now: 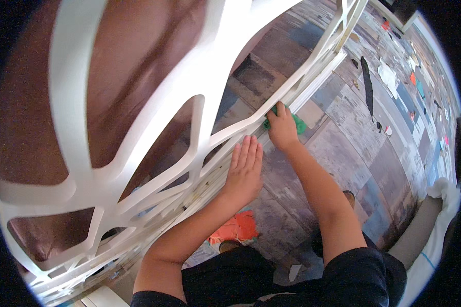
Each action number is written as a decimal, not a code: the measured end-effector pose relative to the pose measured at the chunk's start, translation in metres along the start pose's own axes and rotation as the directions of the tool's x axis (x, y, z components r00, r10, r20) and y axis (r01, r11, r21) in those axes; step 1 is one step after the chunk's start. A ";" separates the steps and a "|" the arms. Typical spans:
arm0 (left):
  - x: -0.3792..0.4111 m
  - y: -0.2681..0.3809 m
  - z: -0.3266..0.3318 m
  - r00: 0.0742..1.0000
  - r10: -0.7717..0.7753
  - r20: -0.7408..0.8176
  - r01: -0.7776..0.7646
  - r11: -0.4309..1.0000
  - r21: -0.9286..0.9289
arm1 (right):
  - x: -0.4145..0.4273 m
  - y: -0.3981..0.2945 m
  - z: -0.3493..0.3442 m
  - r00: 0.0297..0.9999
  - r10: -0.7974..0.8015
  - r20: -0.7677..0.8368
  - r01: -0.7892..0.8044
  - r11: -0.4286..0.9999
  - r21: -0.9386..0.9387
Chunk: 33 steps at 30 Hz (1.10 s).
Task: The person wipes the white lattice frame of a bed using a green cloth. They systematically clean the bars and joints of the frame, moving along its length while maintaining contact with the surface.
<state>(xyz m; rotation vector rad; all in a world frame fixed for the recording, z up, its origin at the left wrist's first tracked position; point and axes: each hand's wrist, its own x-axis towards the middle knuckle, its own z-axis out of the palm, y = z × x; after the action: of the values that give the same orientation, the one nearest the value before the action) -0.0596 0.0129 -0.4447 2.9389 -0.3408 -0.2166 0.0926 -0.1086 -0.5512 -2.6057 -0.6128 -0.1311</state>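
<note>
A large white lattice panel (199, 153) with curved openings stands at the left and runs up towards the top right. My left hand (246, 172) lies flat, fingers straight and together, against the panel's edge and holds nothing. Farther up the same edge, my right hand (282, 126) grips a green cloth (299, 124) and presses it to the panel. Part of the cloth is hidden under the fingers.
The patchwork-patterned floor (345, 142) carries a long black strip (367, 86), a torn white piece (388, 78) and several coloured scraps. An orange-red piece (238, 226) lies near my foot. At the lower right is a grey roll-like object (418, 230) beside white material (445, 203).
</note>
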 end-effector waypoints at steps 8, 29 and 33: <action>-0.033 -0.006 -0.033 0.998 0.037 -0.048 -0.044 0.985 -0.168 | -0.062 -0.036 0.004 0.847 0.517 -0.127 -0.322 0.687 0.651; -0.058 -0.026 -0.026 0.967 -0.199 -0.157 0.198 0.980 -0.022 | -0.090 -0.129 -0.003 0.986 0.026 -0.167 0.093 0.742 0.663; -0.060 -0.028 -0.027 0.963 -0.195 -0.188 0.176 0.978 -0.112 | -0.071 -0.093 -0.008 0.965 -0.228 -0.130 0.262 0.844 0.468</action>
<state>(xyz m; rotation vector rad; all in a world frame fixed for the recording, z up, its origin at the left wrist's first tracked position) -0.1074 0.0584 -0.4161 2.8654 -0.0248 0.0367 -0.0118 -0.0663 -0.5192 -2.0248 -0.8342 -0.1290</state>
